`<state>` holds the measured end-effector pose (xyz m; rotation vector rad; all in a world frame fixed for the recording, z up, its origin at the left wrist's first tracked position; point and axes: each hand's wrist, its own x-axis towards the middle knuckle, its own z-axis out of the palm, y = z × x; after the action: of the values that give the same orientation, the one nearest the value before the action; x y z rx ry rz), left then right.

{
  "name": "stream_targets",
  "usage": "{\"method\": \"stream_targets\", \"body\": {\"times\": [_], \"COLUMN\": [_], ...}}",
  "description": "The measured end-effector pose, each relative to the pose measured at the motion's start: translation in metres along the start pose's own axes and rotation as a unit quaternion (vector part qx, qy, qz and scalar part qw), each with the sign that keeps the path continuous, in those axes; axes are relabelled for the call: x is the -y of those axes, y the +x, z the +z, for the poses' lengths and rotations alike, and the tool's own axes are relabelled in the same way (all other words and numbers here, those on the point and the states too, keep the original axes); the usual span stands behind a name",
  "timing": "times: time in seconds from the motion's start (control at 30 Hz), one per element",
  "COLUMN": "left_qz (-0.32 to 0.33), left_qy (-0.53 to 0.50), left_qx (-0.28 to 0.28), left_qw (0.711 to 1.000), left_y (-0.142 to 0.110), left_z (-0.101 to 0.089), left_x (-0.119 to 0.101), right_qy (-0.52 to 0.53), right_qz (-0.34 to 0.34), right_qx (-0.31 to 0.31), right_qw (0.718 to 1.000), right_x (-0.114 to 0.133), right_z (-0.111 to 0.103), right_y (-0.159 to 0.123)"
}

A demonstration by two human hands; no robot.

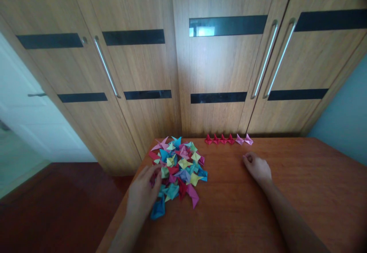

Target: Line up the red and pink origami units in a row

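Observation:
A heap of folded paper cranes point(184, 164) in pink, red, blue, green, yellow and purple lies on the left part of the wooden table. At its left edge is my left hand point(143, 190), fingers bent and thumb apart from them, close to a green crane point(164, 172). Whether the fingertips touch any paper is hard to see. My right hand point(258, 170) rests on the table, loosely closed, with nothing visible in it. Beyond it, along the back edge, runs a row of several red cranes point(223, 139) and two pink cranes point(244, 140).
The brown wooden table point(223, 211) meets a tall wooden wardrobe point(218, 65) with metal handles and dark strips. A white door point(37, 119) stands at the left above a dark red floor point(57, 207). At the right is a pale blue wall point(341, 111).

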<state>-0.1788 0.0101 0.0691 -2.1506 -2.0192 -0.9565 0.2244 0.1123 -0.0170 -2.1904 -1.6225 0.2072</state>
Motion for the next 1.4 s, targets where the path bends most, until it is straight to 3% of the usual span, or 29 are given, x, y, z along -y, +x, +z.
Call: {"method": "stream_targets", "body": {"times": [0.13, 0.33, 0.73, 0.93, 1.17, 1.3, 1.4], "left_qz": [-0.048, -0.062, -0.024, -0.007, 0.061, 0.128, 0.142], "left_qy": [0.076, 0.066, 0.009, -0.013, -0.036, -0.031, -0.024], "left_qx": [0.028, 0.076, 0.100, 0.086, 0.071, 0.077, 0.082], "left_qw": [0.996, 0.993, 0.995, 0.996, 0.995, 0.988, 0.986], "left_y": [-0.015, -0.028, -0.030, -0.027, 0.013, 0.057, 0.088], "left_z": [-0.007, 0.004, 0.011, 0.012, 0.013, 0.029, 0.045], "left_x": [0.036, 0.051, 0.043, 0.035, 0.003, -0.024, -0.039], "right_qy": [0.007, 0.025, 0.027, 0.022, 0.022, 0.026, 0.029], "right_qz": [-0.004, -0.019, -0.014, -0.010, -0.011, -0.008, -0.011], "right_qx": [-0.003, -0.003, 0.009, 0.016, 0.020, 0.025, 0.023], "right_qw": [1.000, 0.999, 0.999, 1.000, 0.999, 0.999, 0.999], "right_x": [-0.003, -0.006, -0.005, -0.005, -0.004, -0.004, -0.003], "right_z": [0.002, 0.005, 0.002, 0.003, 0.002, 0.002, 0.002], "right_y": [0.002, 0.003, 0.003, 0.004, 0.004, 0.004, 0.004]}}
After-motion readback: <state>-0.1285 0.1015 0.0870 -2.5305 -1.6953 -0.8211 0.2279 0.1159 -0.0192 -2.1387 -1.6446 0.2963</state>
